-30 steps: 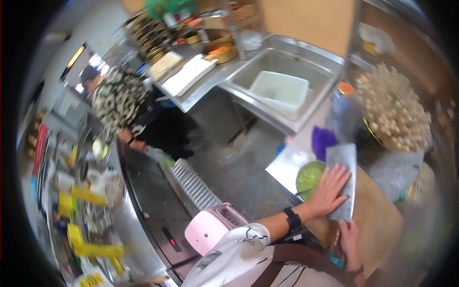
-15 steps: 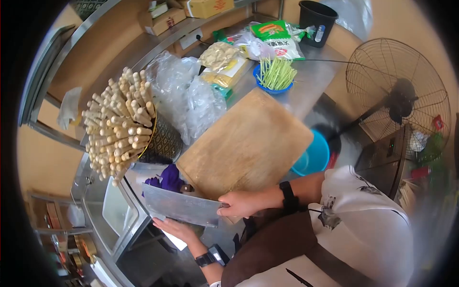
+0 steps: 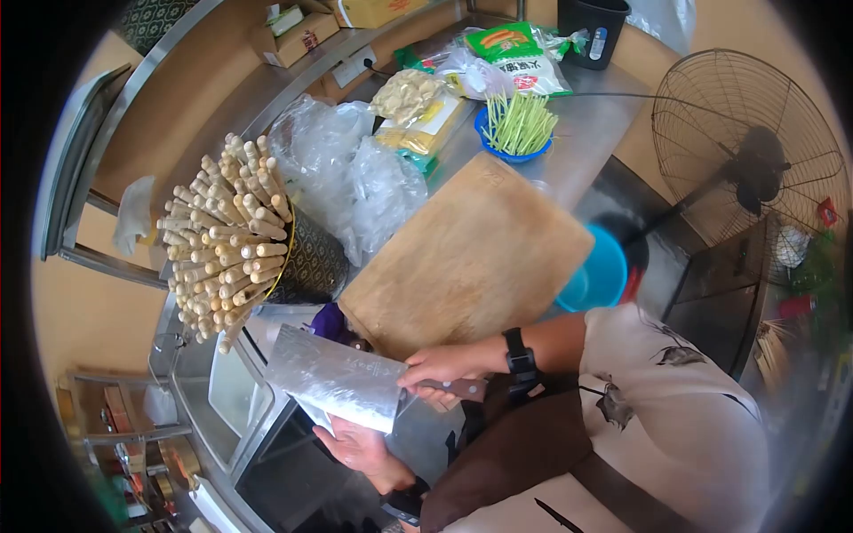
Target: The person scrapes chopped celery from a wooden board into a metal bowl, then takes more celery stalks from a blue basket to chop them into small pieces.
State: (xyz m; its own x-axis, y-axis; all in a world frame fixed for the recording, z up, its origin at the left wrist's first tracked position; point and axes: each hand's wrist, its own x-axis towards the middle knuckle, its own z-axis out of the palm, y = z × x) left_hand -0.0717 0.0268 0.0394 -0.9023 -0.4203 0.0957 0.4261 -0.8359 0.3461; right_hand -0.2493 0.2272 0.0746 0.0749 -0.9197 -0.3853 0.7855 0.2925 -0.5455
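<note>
A person in a white T-shirt and brown apron is standing at a steel counter (image 3: 597, 133), seen from above through a fisheye lens. Their 2 hands are working apart. The right hand (image 3: 437, 367) is gripping the handle of a cleaver (image 3: 338, 377), fingers wrapped tight around it. A black band is sitting on that wrist. The cleaver is hanging in the air off the near corner of a wooden board (image 3: 471, 258), its wide blade lying almost flat, with 1 broad face turned up. The left hand (image 3: 355, 444) is lying open, palm up, just under the blade's lower edge; whether it is touching the steel cannot be told.

The board is lying bare on the counter. A purple object (image 3: 330, 322) is peeking out just beside its near corner. To its left, a patterned bowl (image 3: 306, 262) is holding a big bundle of pale sticks (image 3: 227, 235). Crumpled clear bags (image 3: 346, 178) are lying between the bowl and the board. Beyond the board, a blue dish (image 3: 515, 147) is holding green stalks. A blue bucket (image 3: 600, 271) is standing below the counter edge on the right, and a large fan (image 3: 746, 151) is standing well apart behind it. A sink (image 3: 204, 391) is lying below the cleaver, on the left.
</note>
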